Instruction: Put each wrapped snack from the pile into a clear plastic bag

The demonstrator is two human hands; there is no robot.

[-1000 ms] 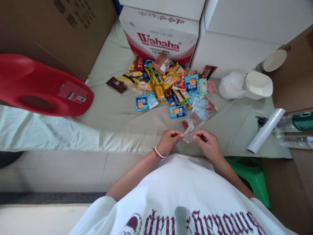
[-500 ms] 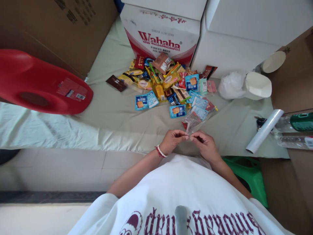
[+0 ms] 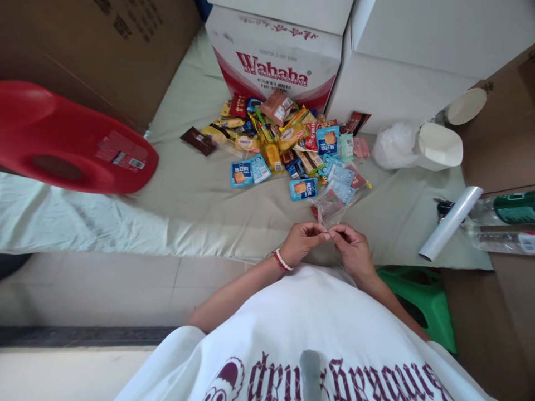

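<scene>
Close to the table's front edge, my left hand [image 3: 304, 240] and my right hand [image 3: 351, 249] meet with fingertips pinched on the gathered end of a clear plastic bag [image 3: 329, 213]. The bag lies away from me on the cloth, with blue and reddish snack packets [image 3: 343, 184] showing inside it. Just beyond its left side is a loose blue snack packet [image 3: 304, 190]. A large heap of wrapped snacks [image 3: 273, 136] spreads behind, in yellow, red, blue and brown wrappers. Two more blue packets [image 3: 249, 171] lie to the left.
A white Wahaha carton [image 3: 276, 55] stands behind the heap. To the left lies a big red jug [image 3: 79, 145]. On the right are a white plastic bundle [image 3: 395, 146], a pale bowl [image 3: 441, 146], a silvery roll [image 3: 451, 224] and clear bottles [image 3: 501, 242]. A green stool [image 3: 434, 306] sits below.
My left hand has shifted slightly to the right, closer to my right hand. The bag's gathered end has moved a little with the fingers. The snacks lie as before.
</scene>
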